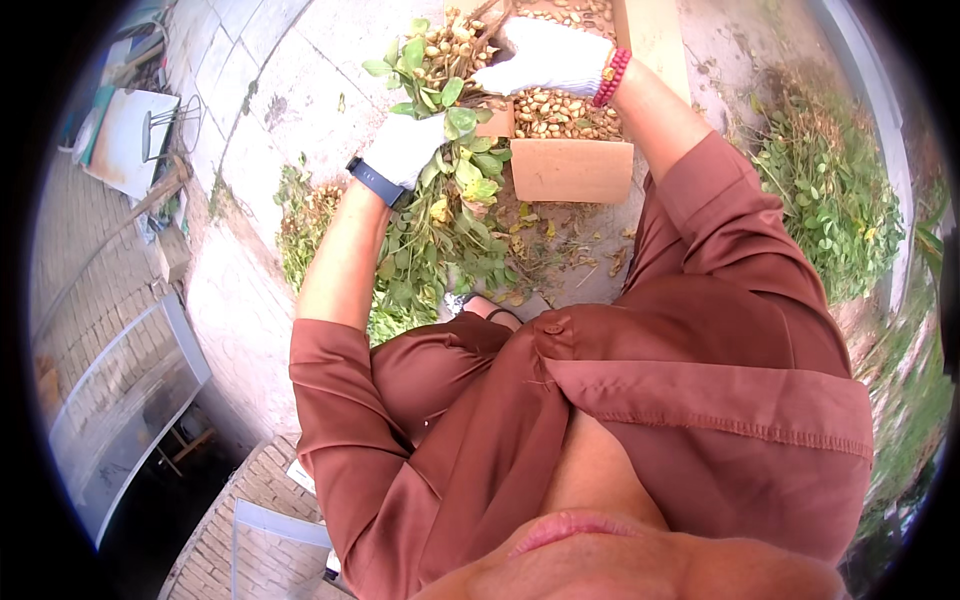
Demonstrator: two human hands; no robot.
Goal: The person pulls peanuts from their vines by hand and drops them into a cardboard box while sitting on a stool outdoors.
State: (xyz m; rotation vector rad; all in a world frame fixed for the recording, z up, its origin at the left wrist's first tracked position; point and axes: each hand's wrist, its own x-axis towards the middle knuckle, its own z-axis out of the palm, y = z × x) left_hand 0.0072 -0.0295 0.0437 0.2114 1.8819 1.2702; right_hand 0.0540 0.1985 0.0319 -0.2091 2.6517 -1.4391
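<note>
My left hand [411, 148], in a white knitted glove with a dark band at the wrist, is closed around the leafy stems of a peanut plant bundle [474, 178]. Clusters of peanut pods [452, 51] hang among roots at the bundle's upper end. My right hand [553, 58], gloved too and with red beads at the wrist, is at those roots and pods with its thumb and fingers around part of them. Its fingertips are partly hidden, so its exact hold is unclear. Below the right hand is a cardboard box [572, 171] holding many loose peanuts [562, 116].
A pile of pulled peanut plants [832, 202] lies on the right. More plants [307, 217] lie left of the bundle. Fallen leaves [555, 232] litter the paving near my foot [491, 309]. A long-handled tool [157, 187] and a framed panel [135, 405] are at the far left.
</note>
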